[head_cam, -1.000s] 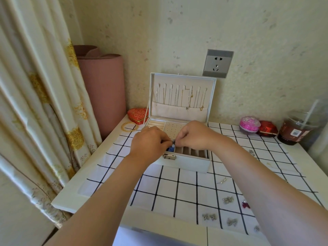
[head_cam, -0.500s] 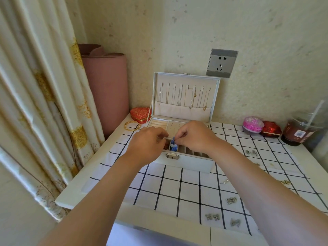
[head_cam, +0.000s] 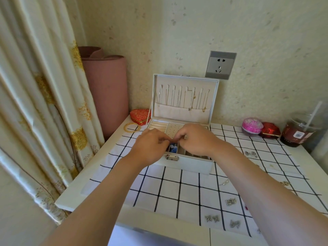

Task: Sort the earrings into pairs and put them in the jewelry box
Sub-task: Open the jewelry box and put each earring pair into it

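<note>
We judge the sorting early: small blue earrings (head_cam: 174, 148) lie in a front compartment of the white open-lidded jewelry box (head_cam: 193, 166), our left hand (head_cam: 150, 145) and right hand (head_cam: 194, 139) curl together above them, though we cannot tell whether they pinch anything, and several small silver earrings (head_cam: 230, 201) lie loose on the black-and-white checked cloth (head_cam: 170, 192)

This looks like a corner of a home, most likely a bedroom. A long cream curtain (head_cam: 44, 103) with gold flowers hangs at the left, and a rolled pink mat (head_cam: 106, 89) leans against speckled wallpaper (head_cam: 266, 41) that carries a household socket (head_cam: 220, 65). The small white bench (head_cam: 74, 196) has a checked cloth (head_cam: 170, 192) over it and holds personal things: an open jewelry box (head_cam: 184, 164), a red heart-shaped box (head_cam: 140, 115), a gold bangle (head_cam: 132, 127) and a takeaway drink cup (head_cam: 300, 132) with a straw.
</note>
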Demonstrator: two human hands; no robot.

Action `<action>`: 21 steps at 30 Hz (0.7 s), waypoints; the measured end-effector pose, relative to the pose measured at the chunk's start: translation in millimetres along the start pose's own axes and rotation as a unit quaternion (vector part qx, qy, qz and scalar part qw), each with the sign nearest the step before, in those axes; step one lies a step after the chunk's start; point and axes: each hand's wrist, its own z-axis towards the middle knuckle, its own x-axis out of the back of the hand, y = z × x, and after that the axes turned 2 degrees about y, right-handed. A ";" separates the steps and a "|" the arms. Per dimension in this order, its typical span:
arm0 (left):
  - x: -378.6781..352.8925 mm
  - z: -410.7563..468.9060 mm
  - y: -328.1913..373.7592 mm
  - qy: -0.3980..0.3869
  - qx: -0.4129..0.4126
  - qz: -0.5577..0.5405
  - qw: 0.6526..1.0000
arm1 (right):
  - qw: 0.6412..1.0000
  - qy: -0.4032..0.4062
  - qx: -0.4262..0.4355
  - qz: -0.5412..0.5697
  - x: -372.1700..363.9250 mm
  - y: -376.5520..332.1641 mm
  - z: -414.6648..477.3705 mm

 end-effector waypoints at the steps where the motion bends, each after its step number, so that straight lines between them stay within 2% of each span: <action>1: 1.6 -0.3 0.2 0.014 0.017 -0.030 0.999 | 1.000 -0.002 0.005 -0.015 0.7 -0.7 -0.9; 2: 2.8 -1.2 0.5 0.028 0.030 -0.045 0.998 | 1.000 0.002 0.009 -0.023 1.3 -1.0 -1.5; 4: 1.9 -3.4 -2.2 0.045 0.010 -0.007 0.999 | 1.000 0.015 0.014 -0.016 1.9 -0.2 -2.8; 7: -3.4 -9.1 -4.9 0.019 -0.050 0.088 0.995 | 1.000 0.010 0.018 -0.018 -0.1 0.8 -4.1; 10: -2.5 -9.6 -5.3 0.000 -0.058 0.097 0.994 | 1.000 0.000 0.017 -0.004 -0.3 0.6 -6.0; 12: 2.1 -9.7 -3.5 -0.016 -0.054 0.101 0.993 | 0.999 0.026 0.009 0.025 3.3 3.2 -9.0; 16: 11.9 -13.8 7.1 0.012 -0.049 0.048 0.998 | 0.996 0.072 -0.004 0.049 15.2 15.2 -24.6; 21: 9.4 -32.6 41.1 0.039 -0.111 -0.009 0.993 | 0.996 0.073 -0.024 0.052 27.7 26.2 -64.9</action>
